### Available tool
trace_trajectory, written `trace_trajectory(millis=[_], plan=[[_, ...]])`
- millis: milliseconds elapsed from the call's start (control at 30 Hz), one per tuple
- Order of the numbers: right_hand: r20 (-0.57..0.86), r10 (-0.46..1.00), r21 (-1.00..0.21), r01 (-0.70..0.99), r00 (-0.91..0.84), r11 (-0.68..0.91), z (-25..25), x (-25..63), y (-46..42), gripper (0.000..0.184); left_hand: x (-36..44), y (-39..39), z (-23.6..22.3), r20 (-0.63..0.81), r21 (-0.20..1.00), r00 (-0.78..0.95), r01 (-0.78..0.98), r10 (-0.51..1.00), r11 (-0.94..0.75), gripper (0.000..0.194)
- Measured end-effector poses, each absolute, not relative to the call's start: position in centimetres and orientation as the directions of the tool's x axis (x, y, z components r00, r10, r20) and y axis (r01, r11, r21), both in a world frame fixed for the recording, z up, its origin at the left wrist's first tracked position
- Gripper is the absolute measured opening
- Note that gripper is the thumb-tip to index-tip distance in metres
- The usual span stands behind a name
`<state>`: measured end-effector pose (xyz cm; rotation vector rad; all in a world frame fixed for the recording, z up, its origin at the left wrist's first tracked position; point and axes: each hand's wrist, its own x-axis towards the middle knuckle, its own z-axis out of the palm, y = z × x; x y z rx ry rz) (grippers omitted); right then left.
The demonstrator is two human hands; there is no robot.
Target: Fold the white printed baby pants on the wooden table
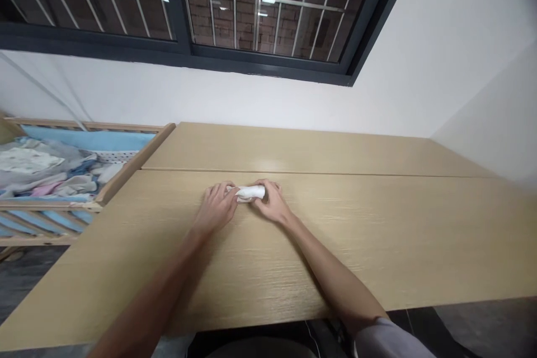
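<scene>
A small white roll of what looks like cloth [250, 193] lies across the wooden tabletop [356, 224], its long side running left to right. My left hand [218, 205] is closed around its left end, with the thumb along the near side. At the other end, my right hand [272, 201] grips the roll between thumb and fingers. Both hands rest close to the table surface. The left end of the roll is hidden behind my left fingers, and I cannot tell exactly what kind of cloth it is.
To the left stands a wooden crib [138, 165] with blue lining, holding a heap of clothes [46, 165]. A seam runs across the tabletop beyond my hands. Behind it rise a white wall [268, 98] and a dark-framed window [268, 64] with bars.
</scene>
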<state>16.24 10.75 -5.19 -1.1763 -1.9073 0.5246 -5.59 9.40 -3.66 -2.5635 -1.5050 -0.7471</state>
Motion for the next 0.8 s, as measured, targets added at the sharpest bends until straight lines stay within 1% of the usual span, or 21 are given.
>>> trace_trajectory(millis=[33, 67, 100, 133, 167, 200, 233, 267, 300, 367, 433, 500, 533, 600, 667, 733, 800], plan=[[0.427, 0.879, -0.751, 0.458, -0.212, 0.475, -4.4, 16.3, 11.2, 0.043, -5.5, 9.2, -3.0, 0.465, 0.242, 0.365, 0.824, 0.807, -0.512, 0.035], [0.418, 0.886, -0.807, 0.365, -0.202, 0.464, -3.5, 16.3, 11.7, 0.047, -5.4, 9.0, -2.5, 0.477, 0.347, 0.311, 0.793, 0.822, -0.501, 0.035], [0.395, 0.896, -0.855, 0.277, -0.204, 0.439, -2.5, 16.4, 12.5, 0.053, -5.3, 8.9, -2.0, 0.472, 0.485, 0.241, 0.732, 0.848, -0.478, 0.035], [0.358, 0.909, -0.892, 0.209, -0.214, 0.400, -1.6, 16.5, 13.3, 0.058, -5.1, 8.8, -1.8, 0.440, 0.634, 0.170, 0.636, 0.882, -0.440, 0.037], [0.309, 0.923, -0.919, 0.176, -0.230, 0.352, -0.9, 16.5, 14.2, 0.063, -4.9, 8.8, -1.7, 0.382, 0.766, 0.114, 0.516, 0.917, -0.383, 0.040], [0.252, 0.935, -0.938, 0.176, -0.249, 0.299, -0.3, 16.6, 15.2, 0.066, -4.7, 8.8, -1.8, 0.308, 0.860, 0.074, 0.404, 0.948, -0.311, 0.046], [0.191, 0.944, -0.947, 0.201, -0.268, 0.249, 0.0, 16.6, 16.2, 0.068, -4.6, 8.9, -2.1, 0.236, 0.913, 0.048, 0.332, 0.971, -0.238, 0.052], [0.127, 0.949, -0.949, 0.244, -0.290, 0.202, 0.0, 16.6, 17.2, 0.068, -4.5, 9.1, -2.5, 0.174, 0.931, 0.032, 0.322, 0.984, -0.175, 0.056], [0.069, 0.949, -0.942, 0.292, -0.307, 0.163, -0.2, 16.5, 18.1, 0.067, -4.5, 9.2, -3.0, 0.129, 0.920, 0.009, 0.371, 0.992, -0.123, 0.057], [-0.021, 0.944, -0.915, 0.386, -0.329, 0.114, -1.4, 16.3, 19.6, 0.065, -4.6, 9.5, -3.8, 0.087, 0.830, -0.044, 0.555, 0.995, -0.048, 0.052], [-0.057, 0.937, -0.879, 0.462, -0.345, 0.117, -2.9, 15.9, 20.6, 0.063, -4.7, 9.7, -4.3, 0.080, 0.686, -0.047, 0.727, 0.996, -0.021, 0.041], [-0.050, 0.931, -0.831, 0.532, -0.361, 0.162, -4.1, 15.6, 21.2, 0.061, -4.5, 9.4, -4.2, 0.134, 0.510, 0.000, 0.857, 0.991, -0.069, 0.030], [-0.034, 0.927, -0.800, 0.566, -0.374, 0.199, -4.4, 15.6, 21.3, 0.060, -4.3, 9.1, -4.1, 0.177, 0.423, 0.031, 0.900, 0.984, -0.105, 0.029], [0.065, 0.902, -0.710, 0.615, -0.427, 0.343, -4.1, 15.5, 20.9, 0.057, -3.7, 8.2, -3.6, 0.281, 0.287, 0.094, 0.941, 0.955, -0.177, 0.034], [0.206, 0.814, -0.570, 0.609, -0.543, 0.551, -3.0, 15.6, 19.9, 0.054, -2.6, 6.9, -3.4, 0.371, 0.229, 0.155, 0.940, 0.916, -0.252, 0.042], [0.285, 0.658, -0.427, 0.522, -0.697, 0.738, -1.7, 15.7, 18.3, 0.052, -1.3, 5.5, -3.7, 0.411, 0.193, 0.218, 0.928, 0.885, -0.318, 0.050], [0.271, 0.487, -0.359, 0.383, -0.830, 0.851, -1.0, 15.8, 16.5, 0.053, -0.2, 4.3, -4.4, 0.379, 0.156, 0.277, 0.921, 0.883, -0.356, 0.055]])
